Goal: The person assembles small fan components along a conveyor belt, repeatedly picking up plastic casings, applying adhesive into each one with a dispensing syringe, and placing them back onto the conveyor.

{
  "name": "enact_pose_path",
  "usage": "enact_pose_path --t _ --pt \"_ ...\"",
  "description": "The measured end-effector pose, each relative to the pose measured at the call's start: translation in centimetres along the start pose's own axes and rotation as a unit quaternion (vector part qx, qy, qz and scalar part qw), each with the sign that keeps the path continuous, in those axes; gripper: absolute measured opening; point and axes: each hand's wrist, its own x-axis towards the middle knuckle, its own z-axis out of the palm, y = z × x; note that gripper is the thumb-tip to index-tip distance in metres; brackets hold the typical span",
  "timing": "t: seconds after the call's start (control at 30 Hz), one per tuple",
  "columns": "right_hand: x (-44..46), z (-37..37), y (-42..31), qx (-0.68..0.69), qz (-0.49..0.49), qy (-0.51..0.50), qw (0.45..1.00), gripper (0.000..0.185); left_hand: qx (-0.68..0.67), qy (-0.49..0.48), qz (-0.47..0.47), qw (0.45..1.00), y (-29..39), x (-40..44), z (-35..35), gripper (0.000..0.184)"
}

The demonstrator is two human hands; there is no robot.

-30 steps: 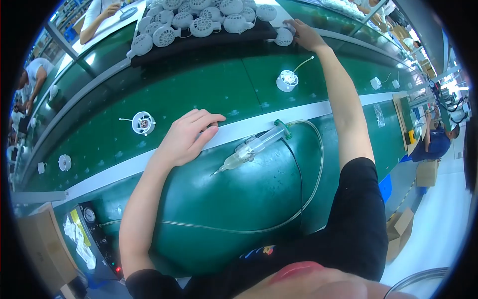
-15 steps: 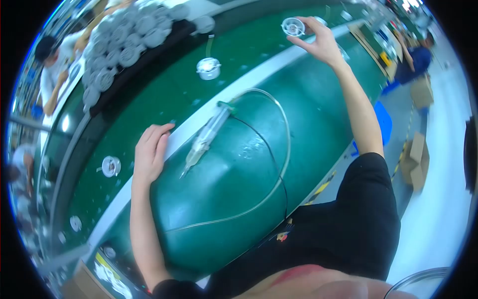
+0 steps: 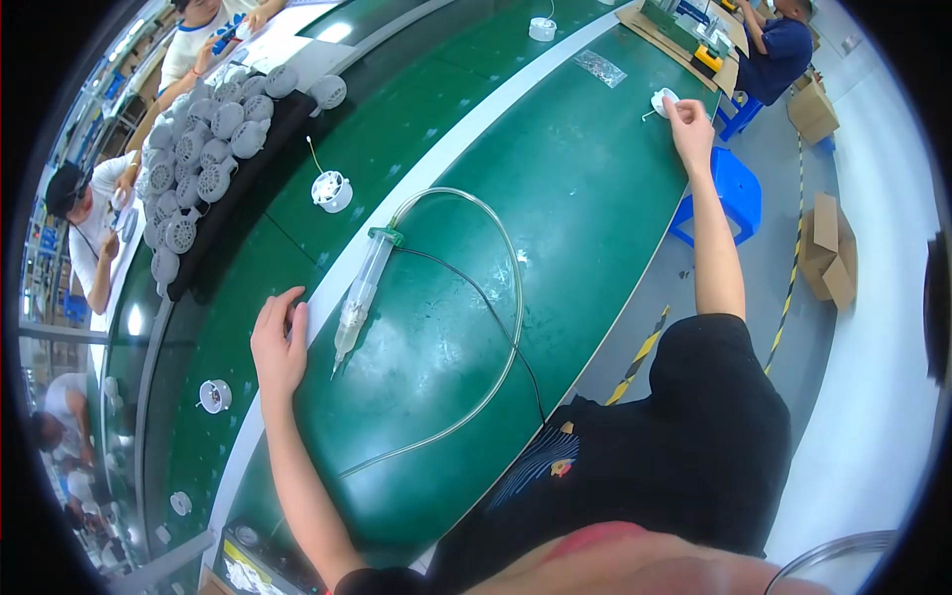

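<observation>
My right hand (image 3: 691, 131) is out over the far right of the green bench, its fingertips closed on the edge of a small white round housing (image 3: 661, 101) with a short lead. My left hand (image 3: 279, 342) lies by the pale rail between conveyor and bench, holding nothing, fingers apart. Between my arms a clear dispensing syringe (image 3: 364, 286) with a green cap and a fine needle tip lies on the bench. From its cap run a clear hose (image 3: 518, 268) and a thin black cable (image 3: 476, 288).
On the green conveyor sit white round housings (image 3: 332, 192), (image 3: 214, 397), (image 3: 541, 29). Grey vented covers (image 3: 213, 149) are heaped beyond it, near co-workers. A clear plastic bag (image 3: 600, 68) lies on the bench. To the right are a blue stool (image 3: 729, 193) and an open cardboard box (image 3: 825, 253).
My right hand has brought the white housing from above the conveyor over to the bench's far right side. The left hand stays by the rail, fingers spread somewhat more. The view has turned.
</observation>
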Motion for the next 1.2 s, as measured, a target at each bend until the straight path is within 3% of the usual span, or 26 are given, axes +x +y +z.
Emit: enact_pose_path --t 0.1,0.13,0.23,0.4,0.53,0.63,0.77,0.93,1.03,1.2 --pt "0.2 0.5 0.5 0.123 -0.039 -0.181 0.975 0.048 -0.001 0.001 -0.008 1.000 0.6 0.5 0.1 0.024" --pt "0.2 0.7 0.8 0.121 -0.036 -0.180 0.976 0.048 -0.003 -0.005 -0.019 1.000 0.8 0.7 0.1 0.024" --pt "0.9 1.6 1.7 0.018 -0.198 -0.055 0.978 0.040 -0.003 -0.013 -0.023 1.000 1.9 0.8 0.0 0.024" --pt "2.3 1.6 3.1 0.016 -0.148 -0.065 0.987 0.037 0.000 0.002 -0.008 1.000 2.8 1.5 0.1 0.023" --pt "5.6 1.8 3.9 0.058 -0.071 -0.127 0.988 0.035 0.004 -0.001 -0.004 1.000 3.6 2.4 0.5 0.023" --pt "7.6 3.0 4.8 0.057 -0.030 -0.070 0.996 0.029 0.007 -0.008 -0.009 1.000 3.9 2.8 0.9 0.022" --pt "9.8 3.9 5.7 -0.012 -0.024 0.025 0.999 0.032 0.003 0.014 -0.002 1.000 4.2 3.6 1.6 0.021" --pt "13.7 4.1 7.6 -0.099 -0.052 -0.002 0.994 0.035 -0.010 0.017 0.008 1.000 3.9 4.1 2.5 0.020" --pt "14.9 5.7 9.4 -0.159 -0.123 0.014 0.979 0.037 -0.011 0.009 -0.001 1.000 4.0 4.3 2.9 0.020" --pt "15.4 4.8 8.6 -0.156 -0.091 -0.078 0.980 0.041 -0.017 0.015 -0.004 1.000 4.5 5.1 3.5 0.021"
